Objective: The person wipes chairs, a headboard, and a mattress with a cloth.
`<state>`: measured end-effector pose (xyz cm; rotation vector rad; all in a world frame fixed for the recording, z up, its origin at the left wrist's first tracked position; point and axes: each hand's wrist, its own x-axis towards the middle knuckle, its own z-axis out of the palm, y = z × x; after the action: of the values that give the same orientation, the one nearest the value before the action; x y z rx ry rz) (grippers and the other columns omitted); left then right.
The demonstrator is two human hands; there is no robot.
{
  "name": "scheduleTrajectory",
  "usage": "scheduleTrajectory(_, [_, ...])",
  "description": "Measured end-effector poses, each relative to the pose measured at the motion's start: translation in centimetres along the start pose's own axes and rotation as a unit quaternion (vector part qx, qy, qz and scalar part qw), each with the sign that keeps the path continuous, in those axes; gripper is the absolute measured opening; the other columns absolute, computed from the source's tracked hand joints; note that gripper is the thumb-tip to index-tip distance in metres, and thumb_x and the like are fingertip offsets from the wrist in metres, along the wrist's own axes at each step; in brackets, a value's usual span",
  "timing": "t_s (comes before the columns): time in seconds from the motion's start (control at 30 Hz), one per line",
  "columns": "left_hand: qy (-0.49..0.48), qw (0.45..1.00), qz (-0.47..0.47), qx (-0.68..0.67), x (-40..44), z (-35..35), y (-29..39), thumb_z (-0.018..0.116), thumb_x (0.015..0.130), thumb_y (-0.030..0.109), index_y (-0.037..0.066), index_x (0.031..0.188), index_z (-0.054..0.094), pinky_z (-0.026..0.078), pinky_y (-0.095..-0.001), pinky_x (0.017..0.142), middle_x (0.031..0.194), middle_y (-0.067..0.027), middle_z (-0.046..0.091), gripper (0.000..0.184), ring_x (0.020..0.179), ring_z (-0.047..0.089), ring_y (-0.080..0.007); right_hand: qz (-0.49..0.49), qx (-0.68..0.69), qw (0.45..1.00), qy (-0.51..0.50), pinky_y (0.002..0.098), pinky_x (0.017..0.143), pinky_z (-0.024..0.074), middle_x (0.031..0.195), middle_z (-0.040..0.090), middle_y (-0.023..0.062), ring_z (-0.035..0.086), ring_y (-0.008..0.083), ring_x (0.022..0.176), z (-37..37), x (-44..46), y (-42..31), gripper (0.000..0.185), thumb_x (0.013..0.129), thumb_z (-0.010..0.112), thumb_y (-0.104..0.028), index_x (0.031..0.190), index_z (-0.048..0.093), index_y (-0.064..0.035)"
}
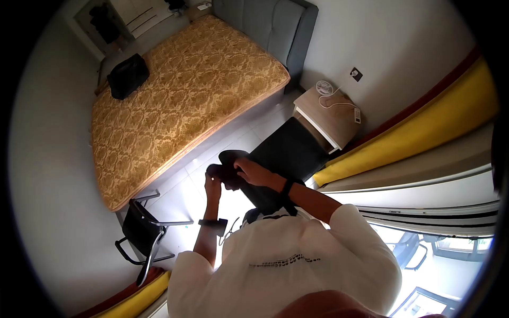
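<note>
Both of my hands are on a dark item (pixel 228 172) with rounded ends, held in front of my body; its kind is hard to make out. My left hand (pixel 212 183), with a dark watch on the wrist, has its fingers closed on the near left end. On the right side of the item, my right hand (pixel 250 173) is bent with its fingers curled against it. A dark band circles that wrist. Just beyond my right hand lies a broad black surface (pixel 291 151), partly covered by my forearm.
A bare gold-patterned mattress (pixel 185 106) bears a black bag (pixel 128 76). The wooden nightstand (pixel 334 114) holds a white coiled cable (pixel 324 88). A black chair (pixel 140 228) stands at left. Yellow curtains (pixel 419 127) hang on the right.
</note>
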<state>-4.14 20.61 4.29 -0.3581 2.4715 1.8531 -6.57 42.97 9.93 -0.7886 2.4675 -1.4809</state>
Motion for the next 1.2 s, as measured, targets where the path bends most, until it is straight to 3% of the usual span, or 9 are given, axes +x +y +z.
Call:
scheduleTrajectory(0.07, [0.050, 0.998, 0.029, -0.001, 4.1, 0.8, -0.4, 0.043, 0.098, 0.011, 0.002, 0.127, 0.051, 0.053, -0.0348, 0.083, 0.114, -0.0162, 0.064, 0.031, 0.107, 0.063, -0.0260, -0.012, -0.001, 0.999, 0.032, 0.0435, 0.083, 0.0465, 0.099, 0.057, 0.0177, 0.058, 0.0379, 0.096, 1.3, 2.0, 0.9, 0.026, 0.083, 0.068, -0.005, 0.104, 0.052, -0.0033])
scheduleTrajectory(0.27, [-0.045, 0.970, -0.183, -0.155, 7.5, 3.6, 5.4, 0.038, 0.096, 0.041, 0.005, 0.101, 0.062, 0.053, -0.0362, 0.055, 0.088, -0.0130, 0.066, 0.044, 0.071, 0.067, -0.0264, -0.002, -0.011, 0.999, 0.049, 0.0456, 0.088, 0.0438, 0.103, 0.056, 0.0195, 0.054, 0.0393, 0.100, 1.5, 3.3, 2.3, 0.029, 0.082, 0.061, 0.001, 0.108, 0.050, -0.0036])
scheduleTrajectory(0.6, [-0.077, 0.986, -0.009, 0.148, -2.6, 4.0, 4.5, 0.040, 0.099, 0.023, -0.007, 0.128, 0.024, 0.049, -0.0570, 0.084, 0.104, -0.0410, 0.060, 0.044, 0.096, 0.059, -0.0569, 0.020, 0.054, 0.993, -0.099, 0.0432, 0.072, 0.0451, 0.095, 0.054, 0.0172, 0.058, 0.0360, 0.086, -2.0, -5.1, 3.4, 0.036, 0.074, 0.060, 0.002, 0.105, 0.047, -0.0073])
scheduleTrajectory(0.7, [-0.163, 0.955, -0.011, 0.249, -3.4, 3.1, 4.8, 0.043, 0.097, 0.021, -0.006, 0.121, 0.034, 0.051, -0.0566, 0.081, 0.101, -0.0384, 0.061, 0.037, 0.091, 0.062, -0.0538, 0.084, 0.085, 0.980, -0.162, 0.0409, 0.075, 0.0453, 0.092, 0.054, 0.0156, 0.056, 0.0327, 0.084, -3.7, -7.3, 2.2, 0.033, 0.075, 0.063, -0.002, 0.104, 0.049, -0.0063])
scheduleTrajectory(0.77, [-0.328, 0.766, 0.131, 0.537, -3.3, 2.1, 7.7, 0.048, 0.094, 0.018, -0.006, 0.110, 0.043, 0.054, -0.0555, 0.073, 0.099, -0.0336, 0.059, 0.029, 0.089, 0.063, -0.0501, 0.069, 0.079, 0.980, -0.167, 0.0414, 0.075, 0.0452, 0.092, 0.054, 0.0154, 0.056, 0.0323, 0.084, -4.1, -7.3, 2.4, 0.032, 0.075, 0.063, -0.002, 0.103, 0.048, -0.0054])
scheduleTrajectory(0.87, [-0.217, 0.873, 0.019, 0.436, -0.8, 2.1, 8.3, 0.053, 0.090, 0.017, -0.007, 0.103, 0.049, 0.055, -0.0533, 0.069, 0.099, -0.0289, 0.055, 0.027, 0.091, 0.062, -0.0482, 0.027, 0.053, 0.987, -0.152, 0.0420, 0.076, 0.0459, 0.094, 0.054, 0.0165, 0.056, 0.0325, 0.087, -4.2, -5.4, 2.5, 0.034, 0.076, 0.064, -0.003, 0.106, 0.048, -0.0033])
scheduleTrajectory(0.9, [-0.258, 0.823, 0.102, 0.496, -1.1, 1.6, 12.9, 0.050, 0.091, 0.017, -0.009, 0.107, 0.048, 0.052, -0.0542, 0.080, 0.106, -0.0344, 0.053, 0.030, 0.095, 0.059, -0.0495, 0.002, 0.034, 0.990, -0.133, 0.0421, 0.078, 0.0465, 0.097, 0.054, 0.0177, 0.057, 0.0330, 0.089, -3.9, -4.4, 2.4, 0.037, 0.077, 0.065, -0.004, 0.109, 0.048, -0.0021])
scheduleTrajectory(1.0, [-0.108, 0.922, 0.197, 0.315, 2.8, 2.0, 7.7, 0.046, 0.090, 0.009, -0.011, 0.124, 0.040, 0.045, -0.0479, 0.097, 0.119, -0.0367, 0.047, 0.040, 0.115, 0.050, -0.0459, -0.006, 0.013, 0.998, -0.060, 0.0420, 0.086, 0.0476, 0.106, 0.052, 0.0219, 0.057, 0.0365, 0.096, -1.6, -1.5, 2.9, 0.046, 0.080, 0.065, -0.006, 0.120, 0.043, -0.0001])
scheduleTrajectory(1.2, [0.031, 0.999, 0.038, 0.000, 9.7, 3.7, 5.7, 0.034, 0.095, 0.009, -0.002, 0.135, 0.034, 0.049, -0.0452, 0.096, 0.122, -0.0299, 0.055, 0.041, 0.110, 0.060, -0.0387, 0.006, 0.027, 0.999, -0.035, 0.0437, 0.096, 0.0450, 0.120, 0.050, 0.0276, 0.056, 0.0409, 0.108, -0.5, 4.1, 4.3, 0.063, 0.086, 0.063, -0.009, 0.139, 0.031, -0.0015])
